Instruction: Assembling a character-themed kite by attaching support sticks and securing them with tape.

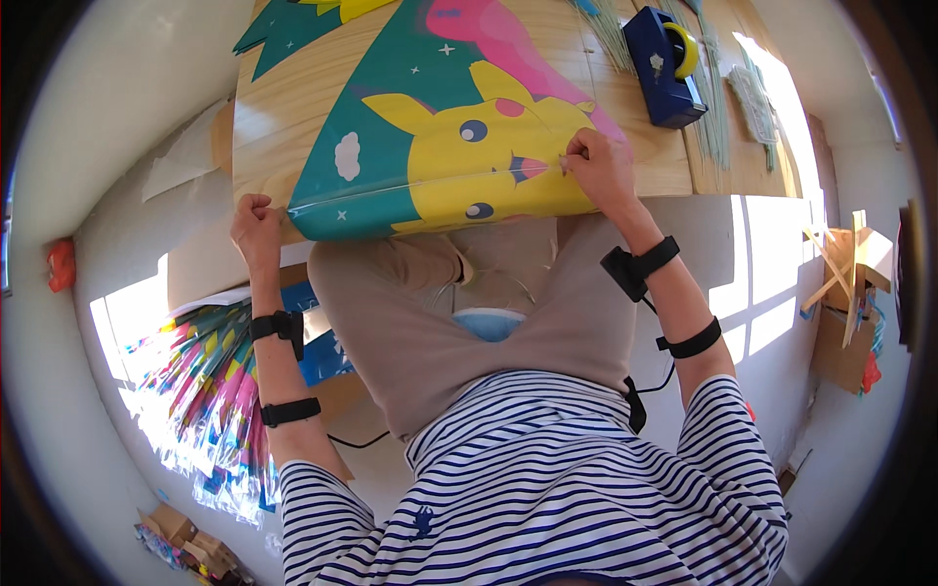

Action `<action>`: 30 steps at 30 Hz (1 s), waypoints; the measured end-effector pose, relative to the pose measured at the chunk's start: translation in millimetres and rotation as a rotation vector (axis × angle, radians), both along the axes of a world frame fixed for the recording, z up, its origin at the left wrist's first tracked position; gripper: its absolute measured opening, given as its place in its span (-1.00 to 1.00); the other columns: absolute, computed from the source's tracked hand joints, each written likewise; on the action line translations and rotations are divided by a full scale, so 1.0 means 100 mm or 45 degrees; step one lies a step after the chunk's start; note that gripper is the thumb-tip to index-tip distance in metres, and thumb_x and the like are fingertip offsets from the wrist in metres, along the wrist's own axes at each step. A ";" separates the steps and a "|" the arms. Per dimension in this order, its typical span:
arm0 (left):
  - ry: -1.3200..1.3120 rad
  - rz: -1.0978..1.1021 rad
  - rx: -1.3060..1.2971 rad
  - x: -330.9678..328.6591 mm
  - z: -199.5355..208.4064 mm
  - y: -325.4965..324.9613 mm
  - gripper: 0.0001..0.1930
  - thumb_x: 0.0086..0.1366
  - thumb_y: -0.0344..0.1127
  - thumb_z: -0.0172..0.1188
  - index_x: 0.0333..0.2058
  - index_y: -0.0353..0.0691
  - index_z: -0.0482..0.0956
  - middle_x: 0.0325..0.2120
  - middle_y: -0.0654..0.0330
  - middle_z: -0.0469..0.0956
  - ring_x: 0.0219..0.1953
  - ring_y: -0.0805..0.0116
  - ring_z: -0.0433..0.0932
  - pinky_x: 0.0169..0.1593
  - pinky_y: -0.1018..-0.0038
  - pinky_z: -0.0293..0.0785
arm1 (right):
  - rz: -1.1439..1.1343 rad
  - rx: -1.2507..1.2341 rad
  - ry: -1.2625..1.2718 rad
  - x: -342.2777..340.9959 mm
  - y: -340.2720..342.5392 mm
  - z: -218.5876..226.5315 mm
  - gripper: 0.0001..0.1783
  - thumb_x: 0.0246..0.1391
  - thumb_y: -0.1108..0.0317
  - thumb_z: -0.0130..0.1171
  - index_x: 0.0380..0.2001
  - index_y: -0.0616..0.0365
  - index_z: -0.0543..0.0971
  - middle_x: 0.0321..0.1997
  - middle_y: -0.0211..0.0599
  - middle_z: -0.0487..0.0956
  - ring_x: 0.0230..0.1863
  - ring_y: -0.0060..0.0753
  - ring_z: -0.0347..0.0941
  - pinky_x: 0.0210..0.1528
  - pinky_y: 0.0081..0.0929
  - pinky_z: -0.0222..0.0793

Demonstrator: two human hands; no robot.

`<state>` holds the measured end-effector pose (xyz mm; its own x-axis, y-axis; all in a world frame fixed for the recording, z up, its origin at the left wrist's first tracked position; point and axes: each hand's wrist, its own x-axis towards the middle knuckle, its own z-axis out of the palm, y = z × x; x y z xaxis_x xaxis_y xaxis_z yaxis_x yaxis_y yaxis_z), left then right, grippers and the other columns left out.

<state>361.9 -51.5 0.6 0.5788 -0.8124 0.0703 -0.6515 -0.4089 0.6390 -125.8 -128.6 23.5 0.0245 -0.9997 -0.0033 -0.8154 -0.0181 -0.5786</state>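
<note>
A teal kite sheet [391,146] printed with a yellow cartoon creature and a pink shape lies on a low wooden table [283,107], its near edge at the table's front. My left hand [256,223] is closed on the sheet's near left corner. My right hand [598,168] pinches a thin stick or strip against the sheet near the creature's mouth, fingers bunched together. Both wrists wear black bands.
A blue tape dispenser [662,66] with a yellow roll stands at the table's far right among thin green sticks [718,117]. Colourful wrapped kites [210,391] are stacked on the floor to my left. Wooden sticks and cardboard [845,283] lie at the right.
</note>
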 end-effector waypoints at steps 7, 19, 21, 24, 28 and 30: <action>-0.074 0.082 -0.139 0.12 -0.02 0.11 -0.83 0.05 -0.48 0.29 -0.32 -0.25 0.59 -0.47 0.15 0.60 -0.42 0.28 0.58 -0.25 0.39 0.50 | 0.123 0.107 -0.120 -0.02 -0.06 -0.15 -0.83 -0.06 0.40 0.34 -0.50 0.27 0.56 -0.51 -0.16 0.63 -0.52 -0.30 0.56 -0.43 -0.34 0.39; -0.201 -0.348 -0.383 -0.44 0.13 0.25 -0.93 0.12 -0.50 0.25 -0.39 -0.21 0.59 -0.40 0.12 0.53 -0.26 0.03 0.51 -0.19 0.21 0.45 | 0.743 -0.211 -0.222 2.20 0.10 0.07 -0.95 -0.06 0.45 0.17 -0.46 0.17 0.58 -0.35 -0.08 0.52 -0.28 0.06 0.51 -0.25 -0.12 0.42; -0.251 -0.353 -0.379 -0.37 0.08 0.17 -0.93 0.11 -0.50 0.26 -0.41 -0.19 0.60 -0.42 0.12 0.51 -0.27 0.04 0.51 -0.21 0.21 0.45 | 0.803 -0.202 -0.210 2.63 0.09 -0.02 -0.94 -0.07 0.47 0.15 -0.46 0.16 0.59 -0.34 -0.06 0.52 -0.28 0.08 0.52 -0.25 -0.10 0.43; -0.185 -0.334 -0.326 -0.31 -0.01 0.13 -0.94 0.11 -0.50 0.26 -0.43 -0.19 0.60 -0.44 0.12 0.50 -0.28 0.03 0.51 -0.23 0.19 0.44 | 0.853 -0.188 -0.159 3.08 0.09 -0.13 -0.91 -0.10 0.48 0.15 -0.46 0.17 0.60 -0.32 -0.03 0.54 -0.28 0.10 0.54 -0.26 -0.09 0.46; -0.160 -0.295 -0.316 -0.29 -0.03 0.14 -0.94 0.10 -0.55 0.23 -0.42 -0.28 0.58 -0.46 0.05 0.52 -0.35 0.03 0.52 -0.26 0.24 0.43 | 0.937 -0.169 -0.005 3.40 0.12 -0.19 -0.89 -0.14 0.47 0.18 -0.46 0.18 0.63 -0.28 -0.01 0.57 -0.26 0.10 0.57 -0.25 -0.09 0.50; -0.150 -0.277 -0.318 -0.29 -0.02 0.15 -0.94 0.10 -0.56 0.23 -0.43 -0.28 0.57 -0.47 0.05 0.51 -0.36 0.02 0.52 -0.27 0.24 0.43 | 0.971 -0.183 0.016 3.46 0.13 -0.17 -0.88 -0.16 0.47 0.20 -0.46 0.17 0.63 -0.28 0.00 0.57 -0.26 0.09 0.58 -0.26 -0.10 0.51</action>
